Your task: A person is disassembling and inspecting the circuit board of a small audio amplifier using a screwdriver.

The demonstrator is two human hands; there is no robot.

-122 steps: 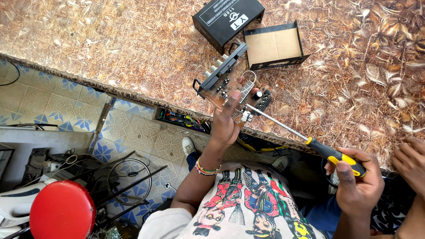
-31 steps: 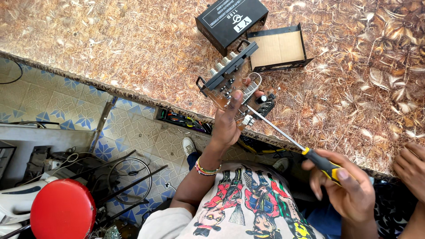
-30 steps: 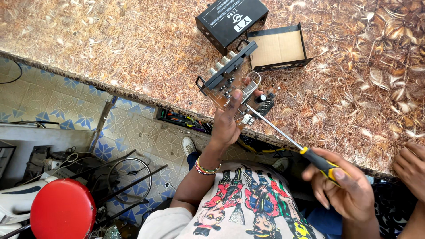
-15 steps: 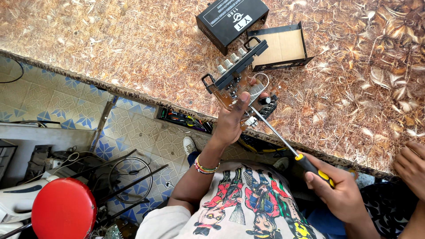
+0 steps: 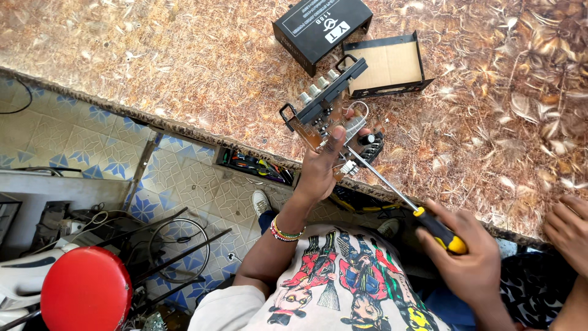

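left hand (image 5: 320, 175): fingers curled round the circuit board (image 5: 327, 125), pinching it at the near edge of the patterned counter (image 5: 153, 67)
circuit board: tilted, its black front panel (image 5: 324, 95) with silver knobs turned away from the person
right hand (image 5: 468, 260): closed on the yellow-and-black handle of a screwdriver (image 5: 429, 220); the shaft slants up to the board, tip touching it beside the left hand
beyond the board: open black case (image 5: 389, 67); black cover (image 5: 321, 27) just past it
below the counter: red stool (image 5: 86, 291) on a tiled floor
far right of the board: another person's hand (image 5: 569, 227), resting at the counter edge
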